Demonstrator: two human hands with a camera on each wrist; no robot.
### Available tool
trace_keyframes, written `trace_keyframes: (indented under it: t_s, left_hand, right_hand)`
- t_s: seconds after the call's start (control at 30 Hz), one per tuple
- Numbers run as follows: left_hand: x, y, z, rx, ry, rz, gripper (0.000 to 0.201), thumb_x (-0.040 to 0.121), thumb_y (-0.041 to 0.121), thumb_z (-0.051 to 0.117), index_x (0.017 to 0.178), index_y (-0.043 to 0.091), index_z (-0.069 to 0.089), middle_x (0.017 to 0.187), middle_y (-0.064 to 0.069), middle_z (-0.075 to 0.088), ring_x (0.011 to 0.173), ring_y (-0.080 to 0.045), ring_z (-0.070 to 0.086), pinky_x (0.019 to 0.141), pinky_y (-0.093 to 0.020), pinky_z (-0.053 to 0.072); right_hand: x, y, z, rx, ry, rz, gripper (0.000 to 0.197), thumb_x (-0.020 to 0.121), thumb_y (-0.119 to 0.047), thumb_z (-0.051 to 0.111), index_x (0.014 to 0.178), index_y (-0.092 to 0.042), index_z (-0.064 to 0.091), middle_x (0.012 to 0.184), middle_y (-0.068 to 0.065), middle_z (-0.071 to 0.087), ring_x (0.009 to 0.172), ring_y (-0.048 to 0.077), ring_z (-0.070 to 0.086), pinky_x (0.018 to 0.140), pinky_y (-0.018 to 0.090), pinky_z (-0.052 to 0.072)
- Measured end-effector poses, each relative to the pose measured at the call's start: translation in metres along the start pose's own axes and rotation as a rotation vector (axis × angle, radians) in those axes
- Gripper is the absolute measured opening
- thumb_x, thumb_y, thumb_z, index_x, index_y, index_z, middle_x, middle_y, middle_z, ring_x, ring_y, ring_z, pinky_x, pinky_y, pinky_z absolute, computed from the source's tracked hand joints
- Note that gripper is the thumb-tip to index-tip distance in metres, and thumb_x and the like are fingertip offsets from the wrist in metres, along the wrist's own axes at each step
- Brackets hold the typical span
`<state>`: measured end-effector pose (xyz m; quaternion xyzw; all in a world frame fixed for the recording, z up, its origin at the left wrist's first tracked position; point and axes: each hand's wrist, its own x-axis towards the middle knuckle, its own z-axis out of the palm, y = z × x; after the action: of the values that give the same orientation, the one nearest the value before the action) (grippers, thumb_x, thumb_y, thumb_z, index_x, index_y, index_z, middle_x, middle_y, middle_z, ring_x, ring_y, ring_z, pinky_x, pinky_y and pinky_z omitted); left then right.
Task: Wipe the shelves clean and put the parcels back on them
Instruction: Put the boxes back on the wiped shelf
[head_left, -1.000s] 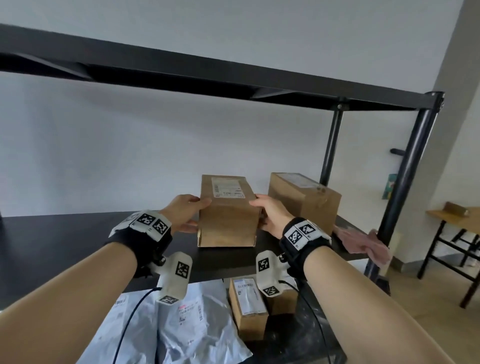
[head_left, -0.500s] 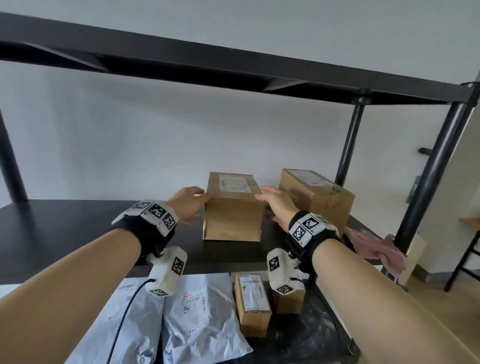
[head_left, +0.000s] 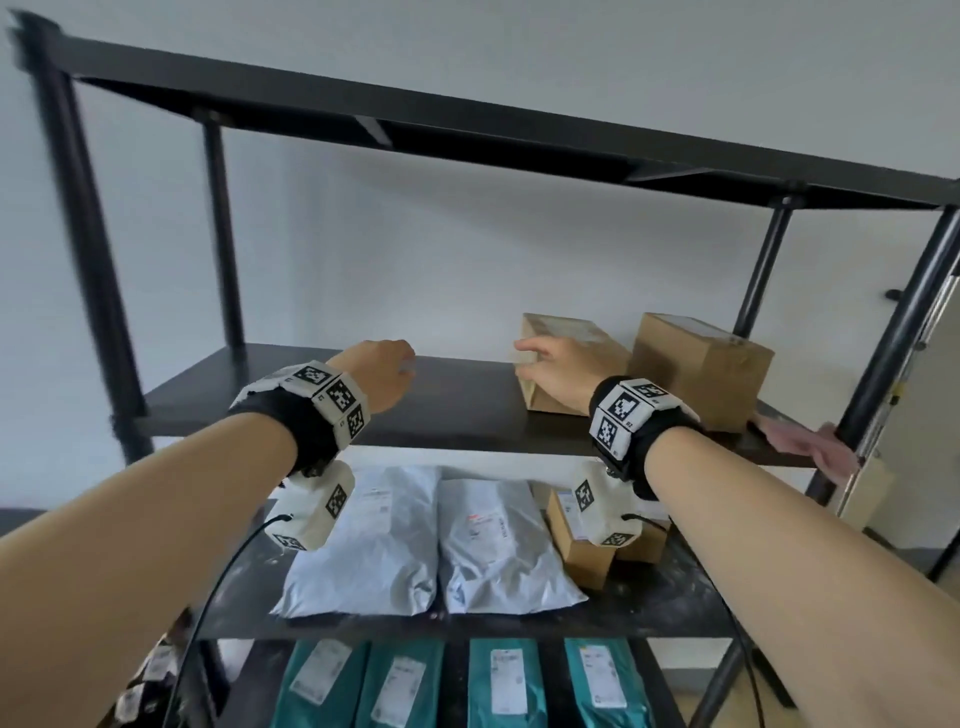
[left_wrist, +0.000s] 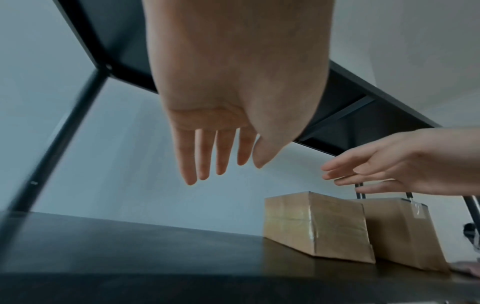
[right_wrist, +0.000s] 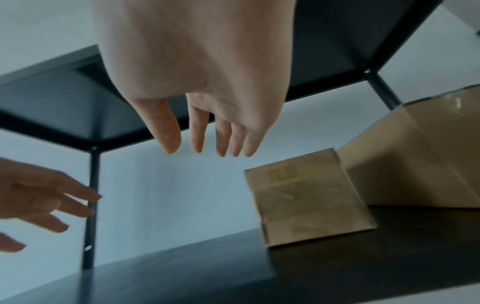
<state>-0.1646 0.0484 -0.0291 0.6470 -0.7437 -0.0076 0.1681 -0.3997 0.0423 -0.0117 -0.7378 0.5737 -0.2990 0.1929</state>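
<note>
Two brown cardboard parcels stand side by side at the right of the black upper shelf (head_left: 441, 415): a smaller one (head_left: 587, 343) (left_wrist: 311, 226) (right_wrist: 306, 197) and a bigger one (head_left: 706, 364) (left_wrist: 405, 232) (right_wrist: 420, 152) to its right. My right hand (head_left: 550, 364) (right_wrist: 207, 144) hovers open just in front of the smaller parcel, fingers straight, touching nothing. My left hand (head_left: 384, 369) (left_wrist: 218, 164) hangs open over the bare middle of the shelf, well left of the parcels.
A pink cloth (head_left: 805, 441) lies at the shelf's right end by the front post (head_left: 893, 322). The shelf below holds two grey mailer bags (head_left: 431, 535) and small boxes (head_left: 587, 545). Teal bags (head_left: 457, 686) lie lower down. The top shelf (head_left: 467, 135) runs close overhead.
Both hands have let go of the smaller parcel, which now stands next to the bigger one. The left hand has drawn away to the left; the view has pulled back and down.
</note>
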Motion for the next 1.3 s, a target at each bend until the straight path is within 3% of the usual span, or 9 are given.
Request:
trace_keyframes:
  t_s: [0.1,0.27,0.37,0.5,0.67,0.93,1.07,1.3]
  left_hand:
    - [-0.047,-0.042,-0.013,0.078,-0.025,-0.023,0.04,0.099,0.028,0.036,0.137,0.02,0.045,0.134,-0.008,0.053,0.119,-0.03,0.053,0.095,-0.035,0.044]
    - [-0.124,-0.115,-0.024,0.123,-0.026,-0.123,0.032,0.098,0.019,0.036,0.126,0.014,0.052,0.126,-0.008,0.058,0.111,-0.029,0.057,0.087,-0.034,0.043]
    - [-0.168,-0.161,-0.021,0.116,-0.04,-0.242,0.035,0.099,0.021,0.037,0.131,0.017,0.051,0.133,-0.007,0.055,0.118,-0.028,0.054,0.095,-0.034,0.042]
    - [-0.217,-0.227,-0.016,0.125,-0.089,-0.368,0.037,0.099,0.024,0.037,0.134,0.02,0.048,0.136,-0.005,0.052,0.121,-0.026,0.051,0.097,-0.033,0.041]
    - [-0.263,-0.31,-0.009,0.09,-0.176,-0.538,0.036,0.098,0.021,0.038,0.129,0.011,0.052,0.13,-0.011,0.056,0.118,-0.029,0.054,0.098,-0.035,0.044]
    - [-0.305,-0.44,0.028,0.012,-0.212,-0.785,0.035,0.096,0.025,0.042,0.128,0.019,0.054,0.127,-0.008,0.057,0.114,-0.029,0.056,0.096,-0.034,0.045]
    - [-0.309,-0.507,0.036,0.021,-0.252,-0.886,0.034,0.095,0.023,0.042,0.125,0.016,0.056,0.125,-0.01,0.059,0.113,-0.031,0.057,0.096,-0.033,0.046]
    - [-0.313,-0.626,0.038,0.007,-0.31,-0.99,0.036,0.096,0.021,0.038,0.128,0.015,0.054,0.128,-0.007,0.057,0.116,-0.026,0.055,0.095,-0.032,0.046]
  right_hand:
    - [-0.023,-0.042,0.047,-0.036,-0.064,-0.033,0.045,0.091,-0.018,0.058,0.135,-0.021,0.051,0.144,0.0,0.046,0.133,0.018,0.042,0.099,0.023,0.031]
    - [-0.056,-0.111,0.137,-0.048,-0.203,-0.131,0.047,0.09,-0.015,0.058,0.136,-0.017,0.052,0.144,0.0,0.047,0.133,0.018,0.043,0.102,0.022,0.032]
    - [-0.071,-0.146,0.192,-0.062,-0.278,-0.175,0.048,0.088,-0.013,0.058,0.136,-0.016,0.052,0.144,0.001,0.048,0.133,0.019,0.044,0.103,0.02,0.03]
    - [-0.082,-0.185,0.264,-0.06,-0.375,-0.213,0.048,0.09,-0.014,0.057,0.137,-0.018,0.051,0.146,0.004,0.045,0.132,0.022,0.044,0.103,0.023,0.032]
    - [-0.085,-0.223,0.357,-0.086,-0.53,-0.255,0.047,0.092,-0.018,0.053,0.139,-0.019,0.048,0.143,0.006,0.048,0.129,0.024,0.047,0.104,0.027,0.036]
    - [-0.058,-0.285,0.501,-0.107,-0.688,-0.332,0.047,0.092,-0.021,0.051,0.139,-0.022,0.047,0.141,0.005,0.05,0.128,0.023,0.048,0.105,0.03,0.038]
    - [-0.029,-0.316,0.57,-0.086,-0.765,-0.35,0.047,0.093,-0.021,0.05,0.14,-0.021,0.046,0.141,0.005,0.051,0.129,0.024,0.047,0.107,0.034,0.038]
    - [0.018,-0.362,0.676,0.0,-0.867,-0.269,0.047,0.092,-0.022,0.051,0.138,-0.022,0.049,0.138,0.005,0.053,0.125,0.023,0.051,0.101,0.031,0.041]
